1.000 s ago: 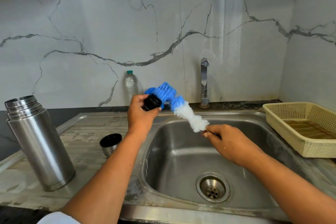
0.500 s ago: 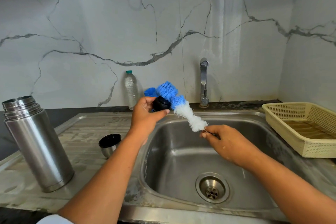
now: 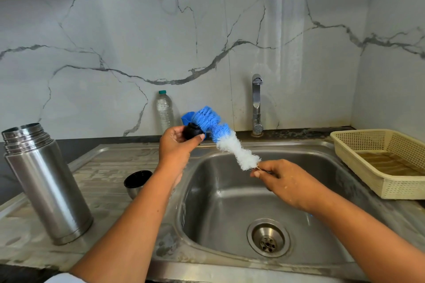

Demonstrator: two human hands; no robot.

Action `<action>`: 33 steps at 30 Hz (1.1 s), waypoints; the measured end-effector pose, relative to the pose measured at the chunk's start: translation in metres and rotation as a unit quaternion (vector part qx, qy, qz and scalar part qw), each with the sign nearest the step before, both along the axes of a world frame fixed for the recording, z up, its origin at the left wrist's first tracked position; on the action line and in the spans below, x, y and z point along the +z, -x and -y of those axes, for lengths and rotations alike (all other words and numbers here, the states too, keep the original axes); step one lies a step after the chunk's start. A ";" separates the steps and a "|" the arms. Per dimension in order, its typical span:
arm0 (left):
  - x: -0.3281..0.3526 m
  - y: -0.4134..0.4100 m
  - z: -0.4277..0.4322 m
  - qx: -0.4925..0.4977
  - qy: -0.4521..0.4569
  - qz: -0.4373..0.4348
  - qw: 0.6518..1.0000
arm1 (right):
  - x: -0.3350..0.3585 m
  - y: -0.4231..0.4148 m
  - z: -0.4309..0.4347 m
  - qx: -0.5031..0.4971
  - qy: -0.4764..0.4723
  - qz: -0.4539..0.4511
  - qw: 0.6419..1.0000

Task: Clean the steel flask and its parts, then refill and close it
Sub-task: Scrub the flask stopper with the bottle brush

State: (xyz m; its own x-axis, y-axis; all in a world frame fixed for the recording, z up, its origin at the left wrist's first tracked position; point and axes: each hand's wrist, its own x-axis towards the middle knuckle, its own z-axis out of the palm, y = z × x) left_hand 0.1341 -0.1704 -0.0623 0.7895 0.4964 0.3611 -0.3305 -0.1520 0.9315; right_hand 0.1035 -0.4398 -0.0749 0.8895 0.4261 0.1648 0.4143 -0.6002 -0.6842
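The steel flask (image 3: 47,185) stands open and upright on the draining board at the left. Its steel cup (image 3: 137,183) with a dark inside sits on the board near the sink's left rim. My left hand (image 3: 178,145) grips the flask's black stopper (image 3: 192,131) above the sink's back left corner. My right hand (image 3: 288,181) pinches the wire handle of a bottle brush (image 3: 224,139) with blue and white bristles. The blue end of the brush lies against the stopper.
The steel sink (image 3: 230,204) with its drain (image 3: 268,238) lies below both hands. A tap (image 3: 257,103) stands at the back wall. A clear plastic water bottle (image 3: 165,110) stands behind the board. A cream plastic basket (image 3: 381,161) sits at the right.
My left hand has turned the stopper a little against the blue bristles and shifted slightly right. The brush has stayed at nearly the same slant.
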 end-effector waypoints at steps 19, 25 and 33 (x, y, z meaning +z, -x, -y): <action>0.006 0.011 0.020 0.090 -0.261 -0.017 0.961 | 0.003 0.003 -0.006 -0.062 0.061 0.063 0.994; 0.012 0.008 0.010 0.124 -0.199 0.013 0.972 | 0.005 0.002 0.004 -0.061 0.065 0.048 0.995; 0.010 0.004 0.005 0.124 -0.097 0.029 0.987 | 0.007 0.005 0.001 -0.045 0.034 0.044 0.997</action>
State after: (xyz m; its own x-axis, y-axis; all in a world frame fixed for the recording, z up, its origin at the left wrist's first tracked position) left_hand 0.1300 -0.1753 -0.0521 0.6280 0.5883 0.5094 -0.3123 -0.4091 0.8574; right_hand 0.0990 -0.4409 -0.0679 0.9079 0.3586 0.2172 0.4136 -0.6808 -0.6046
